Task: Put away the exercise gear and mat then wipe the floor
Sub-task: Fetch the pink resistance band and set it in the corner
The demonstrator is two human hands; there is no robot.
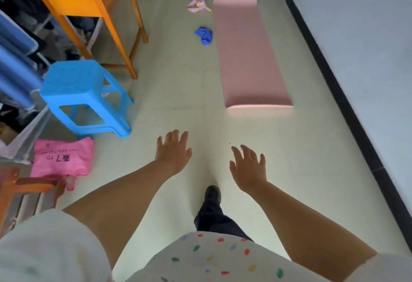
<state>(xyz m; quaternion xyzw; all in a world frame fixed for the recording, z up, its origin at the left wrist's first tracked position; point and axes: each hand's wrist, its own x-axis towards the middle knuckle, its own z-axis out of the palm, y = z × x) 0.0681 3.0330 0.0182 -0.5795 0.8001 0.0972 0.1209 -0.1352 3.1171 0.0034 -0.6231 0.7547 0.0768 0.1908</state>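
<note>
One pink exercise mat lies flat on the pale floor, near the right wall with its black strip along the bottom. Just beside the mat's left edge sits a crumpled blue cloth, close to touching it. A bit farther up the floor is a small pink bundle with a yellow bit on it; I cannot tell what it is.

Two bare hands reach out over the floor, well short of the mat. The left hand has its fingers spread and holds nothing. The right hand also has its fingers spread wide and holds nothing. Neither hand touches anything.

Between the arms a foot in a black shoe and a dark trouser leg stand on the floor. The person wears a white shirt with small colored spots.

On the left stands a blue plastic stool. Behind it is an orange wooden table. Below the stool a pink plastic bag with dark print lies on the floor. Blue and dark things are piled at the far left edge
</note>
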